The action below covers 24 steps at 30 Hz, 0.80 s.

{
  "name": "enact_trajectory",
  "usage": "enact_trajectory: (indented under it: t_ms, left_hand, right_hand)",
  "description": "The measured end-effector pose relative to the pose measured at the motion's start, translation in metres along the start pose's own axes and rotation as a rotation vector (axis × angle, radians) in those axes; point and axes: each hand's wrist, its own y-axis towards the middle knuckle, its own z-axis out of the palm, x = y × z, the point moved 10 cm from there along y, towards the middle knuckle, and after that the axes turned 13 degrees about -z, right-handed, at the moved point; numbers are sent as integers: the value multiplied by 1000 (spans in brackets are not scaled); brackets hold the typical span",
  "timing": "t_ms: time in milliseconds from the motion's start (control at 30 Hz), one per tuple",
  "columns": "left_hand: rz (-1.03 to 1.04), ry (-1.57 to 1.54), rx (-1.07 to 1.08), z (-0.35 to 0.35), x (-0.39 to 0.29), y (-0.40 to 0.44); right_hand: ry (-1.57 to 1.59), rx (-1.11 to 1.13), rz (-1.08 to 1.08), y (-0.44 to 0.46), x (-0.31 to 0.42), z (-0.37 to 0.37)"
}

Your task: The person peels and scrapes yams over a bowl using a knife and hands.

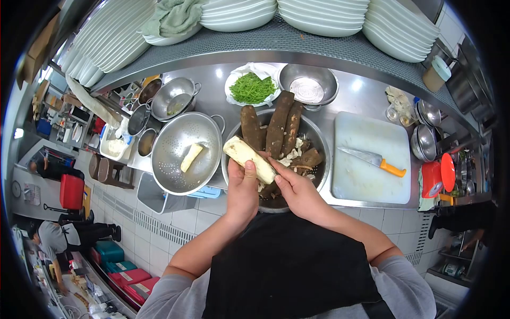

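A peeled, pale root piece [248,159] is held between both hands above a metal bowl [322,139]. My left hand [243,187] grips it from below near its middle, and my right hand [291,183] has its fingers round the lower right end. Several unpeeled brown roots [277,125] stand in the bowl among peelings. To the left, a colander [204,159] contains another peeled piece [191,157]. On the right, a knife [372,159] with an orange handle lies across a white cutting board [366,189].
Behind the bowl are a plate of green strips [251,88] and an empty steel bowl [308,85]. A shelf [255,50] with stacked plates runs overhead. More bowls [172,98] stand at left. People [58,234] are at far left and far right.
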Motion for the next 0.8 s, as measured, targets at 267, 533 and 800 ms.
enact_trajectory:
  t_ms: [267,533,800]
  left_hand:
    - [-70,58,58,-8,7,4]
    - [-186,-31,60,-16,9,6]
    - [-216,64,1,-24,12,1]
  right_hand:
    - [419,266,376,2,-29,0]
    - [-45,240,-66,13,-21,-10]
    - [-243,217,28,-1,13,-9]
